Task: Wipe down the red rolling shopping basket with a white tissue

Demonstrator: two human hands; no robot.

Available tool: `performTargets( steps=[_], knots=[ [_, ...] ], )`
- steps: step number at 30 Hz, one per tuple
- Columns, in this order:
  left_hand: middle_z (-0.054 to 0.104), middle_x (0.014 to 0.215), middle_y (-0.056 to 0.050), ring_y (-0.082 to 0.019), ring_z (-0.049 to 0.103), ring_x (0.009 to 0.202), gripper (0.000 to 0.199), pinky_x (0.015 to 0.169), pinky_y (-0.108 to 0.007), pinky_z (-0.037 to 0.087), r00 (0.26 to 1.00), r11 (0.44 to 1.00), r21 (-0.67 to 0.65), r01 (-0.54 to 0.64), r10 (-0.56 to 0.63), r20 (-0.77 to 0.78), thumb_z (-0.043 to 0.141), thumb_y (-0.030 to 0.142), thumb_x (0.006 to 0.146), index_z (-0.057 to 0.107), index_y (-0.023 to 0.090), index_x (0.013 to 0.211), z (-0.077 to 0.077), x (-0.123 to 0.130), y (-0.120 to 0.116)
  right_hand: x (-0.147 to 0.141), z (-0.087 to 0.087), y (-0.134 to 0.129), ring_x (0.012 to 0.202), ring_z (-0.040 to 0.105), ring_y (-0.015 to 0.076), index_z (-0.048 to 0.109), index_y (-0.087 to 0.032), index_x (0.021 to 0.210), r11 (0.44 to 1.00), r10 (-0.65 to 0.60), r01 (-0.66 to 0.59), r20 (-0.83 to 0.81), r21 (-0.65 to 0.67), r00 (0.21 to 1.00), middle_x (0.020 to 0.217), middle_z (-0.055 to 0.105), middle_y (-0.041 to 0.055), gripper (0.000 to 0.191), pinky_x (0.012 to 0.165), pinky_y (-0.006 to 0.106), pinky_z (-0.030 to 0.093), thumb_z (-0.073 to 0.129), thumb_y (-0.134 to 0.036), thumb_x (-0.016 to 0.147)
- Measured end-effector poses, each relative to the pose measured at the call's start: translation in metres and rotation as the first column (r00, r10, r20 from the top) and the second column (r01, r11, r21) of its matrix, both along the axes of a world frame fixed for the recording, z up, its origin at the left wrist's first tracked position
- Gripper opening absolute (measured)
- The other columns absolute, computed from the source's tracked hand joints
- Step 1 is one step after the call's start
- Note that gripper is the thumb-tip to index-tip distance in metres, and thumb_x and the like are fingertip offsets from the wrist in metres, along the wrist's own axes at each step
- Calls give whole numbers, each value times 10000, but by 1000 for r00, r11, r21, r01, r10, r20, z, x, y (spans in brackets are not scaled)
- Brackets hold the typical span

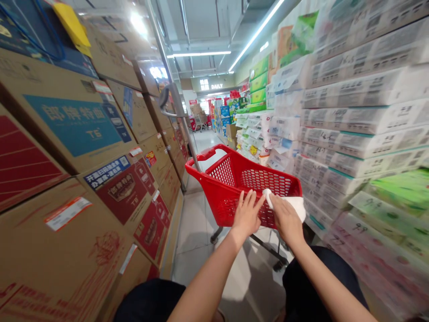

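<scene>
A red plastic shopping basket cart with perforated sides stands in the aisle in front of me, on dark wheeled legs. My left hand rests on its near side, fingers spread and holding nothing. On the same side, nearer the right end, my right hand presses a white cloth against the rim. Part of the cloth bulges beside my fingertips and part hangs out to the right. The inside of the basket shows only in part.
Stacked cardboard cartons line the left side closely. Wrapped white paper packs are piled high on the right. A metal pole with a loop rises from the cart's far left end. My knees flank the tiled floor.
</scene>
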State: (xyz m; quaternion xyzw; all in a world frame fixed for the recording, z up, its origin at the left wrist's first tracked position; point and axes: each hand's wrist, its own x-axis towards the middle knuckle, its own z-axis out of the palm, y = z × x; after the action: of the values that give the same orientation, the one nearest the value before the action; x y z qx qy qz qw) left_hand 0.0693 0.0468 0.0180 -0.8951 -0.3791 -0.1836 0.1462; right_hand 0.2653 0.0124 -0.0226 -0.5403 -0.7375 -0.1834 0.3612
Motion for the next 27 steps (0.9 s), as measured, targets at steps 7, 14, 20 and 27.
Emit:
performTargets(
  steps=[7,14,20,27],
  knots=[
    [190,1719,-8,-377,49,1591,893,1266,-661,-14,984,984,37,-175,173,43,660,208,815,292,362,1614,24,-63,24,31,-7,-14,1558,151,459,328,-375,1608,991,-129,130,18,-22,991,1689,306,5,667,1157,724,337,552,-352,980],
    [191,1713,-59,-423,-7,1581,918,1258,-677,-20,979,981,17,-192,191,76,732,269,779,327,324,1601,15,-42,18,18,-4,3,1542,203,462,378,-310,1594,987,-159,158,-52,-11,986,1649,387,83,656,1151,744,314,551,-268,963],
    [226,1701,-81,-409,33,1585,981,1260,-678,29,982,981,47,-187,185,46,742,305,772,261,304,1627,20,-24,7,-15,21,28,1500,371,321,459,-352,1544,975,165,-197,-269,-98,949,1538,549,17,658,1218,632,305,434,-108,933],
    [252,1688,-98,-408,89,1581,986,1262,-658,77,984,982,70,-176,175,29,773,351,770,274,335,1620,20,-19,1,6,58,60,1114,710,277,478,-259,1515,950,167,-306,-935,67,313,1295,718,91,561,1019,522,542,465,-454,989]
  ],
)
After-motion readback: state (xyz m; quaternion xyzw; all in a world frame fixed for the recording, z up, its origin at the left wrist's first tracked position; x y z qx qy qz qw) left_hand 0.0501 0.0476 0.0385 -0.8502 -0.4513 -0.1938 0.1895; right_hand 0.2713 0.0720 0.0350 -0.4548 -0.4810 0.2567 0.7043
